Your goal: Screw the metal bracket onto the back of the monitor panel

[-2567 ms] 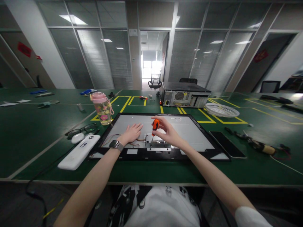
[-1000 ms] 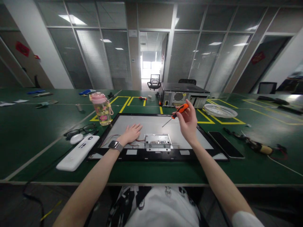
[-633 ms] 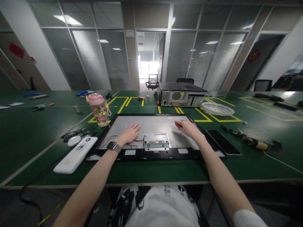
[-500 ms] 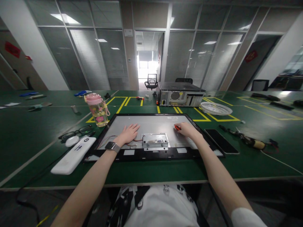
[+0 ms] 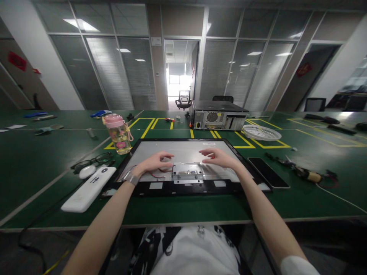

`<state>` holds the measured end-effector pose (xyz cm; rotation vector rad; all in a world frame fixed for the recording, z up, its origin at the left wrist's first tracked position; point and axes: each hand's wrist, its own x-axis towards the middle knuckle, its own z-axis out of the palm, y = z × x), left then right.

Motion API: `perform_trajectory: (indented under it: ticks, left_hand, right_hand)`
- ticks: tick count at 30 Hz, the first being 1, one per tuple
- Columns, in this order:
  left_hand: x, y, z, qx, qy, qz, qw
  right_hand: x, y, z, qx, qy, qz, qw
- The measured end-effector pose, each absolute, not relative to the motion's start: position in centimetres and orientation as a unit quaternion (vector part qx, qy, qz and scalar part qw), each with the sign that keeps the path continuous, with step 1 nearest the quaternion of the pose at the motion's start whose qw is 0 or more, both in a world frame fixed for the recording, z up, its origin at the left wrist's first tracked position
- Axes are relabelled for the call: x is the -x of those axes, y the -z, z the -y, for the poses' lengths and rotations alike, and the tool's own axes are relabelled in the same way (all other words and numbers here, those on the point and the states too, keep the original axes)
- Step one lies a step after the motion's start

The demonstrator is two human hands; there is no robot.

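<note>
The left hand [image 5: 154,162] and the right hand [image 5: 221,157] face each other, apart, each thumb [image 5: 207,161] separated from the fingertips [image 5: 204,152]. Behind each hand, its bare forearm [image 5: 103,222] comes slantwise.

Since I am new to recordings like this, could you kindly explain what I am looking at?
There is no machine here: these are a person's own bare hands, and every picture comes from one camera worn on the head, looking forward and down. On the green table lies a grey panel with a black frame. The left hand and right hand are at either side of a small metal box on it. Something orange-red shows by the right hand; whether it is held, I cannot tell. Around the panel are a pink-lidded bottle, a black phone, a computer case and a white basket.
</note>
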<state>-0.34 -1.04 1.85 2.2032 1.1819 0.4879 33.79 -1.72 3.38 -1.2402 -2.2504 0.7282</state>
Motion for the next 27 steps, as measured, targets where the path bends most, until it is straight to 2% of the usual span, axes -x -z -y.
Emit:
perform_trajectory:
  ticks: [3,7,12,21,27]
  left_hand:
    - [0.1,-2.4,1.7,-0.845,-0.111,-0.43,0.296]
    - [-0.8,-2.3,2.5,-0.862,-0.093,-0.433,0.245]
    - [-1.5,-2.4,2.9,-0.867,-0.139,-0.425,0.22]
    - [-1.8,-3.0,3.0,-0.856,-0.191,-0.433,0.209]
    - [-1.6,-1.7,1.1,-0.846,-0.222,-0.436,0.213]
  right_hand:
    - [-32.9,-2.9,2.3,0.405,-0.348,0.832,0.152]
    - [-32.2,-2.5,2.5,0.426,-0.305,0.843,0.123]
    - [-31.9,-2.9,2.8,0.418,-0.279,0.852,0.144]
    - [-32.3,-3.0,2.4,0.359,-0.266,0.861,0.243]
    - [-31.7,-2.0,1.7,0.398,-0.231,0.844,0.277]
